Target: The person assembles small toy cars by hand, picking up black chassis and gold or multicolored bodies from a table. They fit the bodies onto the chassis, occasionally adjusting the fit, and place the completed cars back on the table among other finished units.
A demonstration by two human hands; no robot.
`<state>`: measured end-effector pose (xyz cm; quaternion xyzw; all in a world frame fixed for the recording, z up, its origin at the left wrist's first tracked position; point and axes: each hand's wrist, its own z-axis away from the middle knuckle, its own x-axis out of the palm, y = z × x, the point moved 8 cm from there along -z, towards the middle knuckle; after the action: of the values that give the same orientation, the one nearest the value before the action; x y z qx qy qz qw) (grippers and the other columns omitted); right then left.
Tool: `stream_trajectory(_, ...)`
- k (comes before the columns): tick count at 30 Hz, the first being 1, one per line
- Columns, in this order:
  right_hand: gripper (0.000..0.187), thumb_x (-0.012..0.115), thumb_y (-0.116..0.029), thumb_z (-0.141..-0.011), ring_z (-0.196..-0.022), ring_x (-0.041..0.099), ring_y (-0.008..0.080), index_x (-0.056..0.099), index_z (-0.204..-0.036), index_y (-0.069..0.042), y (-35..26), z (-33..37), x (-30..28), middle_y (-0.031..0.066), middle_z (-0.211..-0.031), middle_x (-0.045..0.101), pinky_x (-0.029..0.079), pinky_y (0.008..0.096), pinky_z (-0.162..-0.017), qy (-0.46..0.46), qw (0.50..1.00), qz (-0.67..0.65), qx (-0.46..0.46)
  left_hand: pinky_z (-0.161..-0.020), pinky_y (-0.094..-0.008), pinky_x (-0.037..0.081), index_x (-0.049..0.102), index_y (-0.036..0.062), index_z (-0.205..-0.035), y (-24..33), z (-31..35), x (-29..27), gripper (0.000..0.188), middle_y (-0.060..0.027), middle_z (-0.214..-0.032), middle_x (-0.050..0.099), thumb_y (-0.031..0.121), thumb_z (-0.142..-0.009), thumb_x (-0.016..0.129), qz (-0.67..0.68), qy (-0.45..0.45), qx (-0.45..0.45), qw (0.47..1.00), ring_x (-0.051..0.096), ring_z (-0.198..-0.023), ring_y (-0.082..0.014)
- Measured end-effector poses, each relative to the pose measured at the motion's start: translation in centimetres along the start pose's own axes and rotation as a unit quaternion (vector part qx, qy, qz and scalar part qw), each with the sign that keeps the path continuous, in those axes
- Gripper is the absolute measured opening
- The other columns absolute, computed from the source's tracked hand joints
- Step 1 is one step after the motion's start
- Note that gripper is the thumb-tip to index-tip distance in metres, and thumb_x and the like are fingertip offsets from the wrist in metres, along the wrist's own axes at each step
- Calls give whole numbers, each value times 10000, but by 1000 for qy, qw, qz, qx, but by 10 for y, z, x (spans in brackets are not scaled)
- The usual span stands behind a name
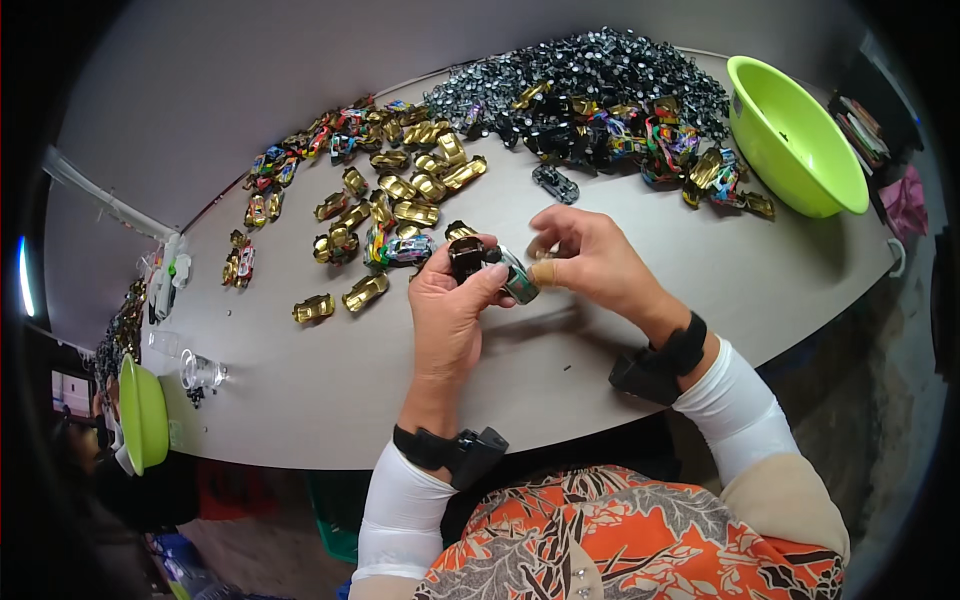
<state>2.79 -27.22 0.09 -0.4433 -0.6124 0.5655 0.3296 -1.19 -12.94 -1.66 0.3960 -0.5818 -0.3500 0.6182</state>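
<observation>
My left hand [452, 300] is closed around toy car pieces above the table. One is a green and silver toy car body [519, 282]; beside it, between the fingers, is a dark shiny piece [466, 258]. My right hand [605, 268] is just to the right, fingers curved and apart, slightly blurred. Its thumb is at the end of the green body; whether it touches cannot be made out. Beyond the left hand lie gold toy car bodies [414, 213] and a multicoloured one [400, 248]. A dark grey toy car [555, 184] lies beyond the right hand.
A large heap of small black parts [610, 75] lies at the back, with more car bodies [655, 150] before it. A green basin [790, 140] stands at right, another green basin [146, 415] at the left edge. A clear cup [203, 371] lies near the left end.
</observation>
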Motion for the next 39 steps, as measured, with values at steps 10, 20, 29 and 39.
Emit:
stream_trajectory(10,290,653,-44,-683,-677,571,213,535,-946,-17,-29,7,3,106,-810,572,457,307,-593,39,952,269,-141,-655,-287,518,531,-2,-1027,-28,-12,16,211,-70,-878,605,125,-863,572,138,4,-47,989,607,-760,-140)
stream_trajectory(20,318,628,-43,-794,-800,534,77,488,-1078,-10,-2,3,9,39,-918,569,459,225,-680,-77,991,-105,14,-811,-359,476,516,1,-1094,-34,-7,25,258,-69,-1003,578,184,-949,406,133,-32,-93,986,569,-896,-168)
stream_trajectory(29,323,619,-44,-775,-686,525,87,458,-1050,12,-10,4,2,42,-777,545,455,238,-601,-46,997,-69,-11,-773,-230,468,505,-30,-1179,-20,-5,19,390,-70,-1042,594,65,-819,620,-22,-81,-62,995,579,-861,-112)
stream_trajectory(39,358,631,-38,-783,-659,483,63,431,-1079,-17,-33,7,-8,20,-771,503,425,208,-585,17,997,-42,-69,-782,-408,553,467,-15,-1202,-12,-7,15,398,-134,-1073,597,107,-841,586,79,-82,-76,991,602,-960,-217)
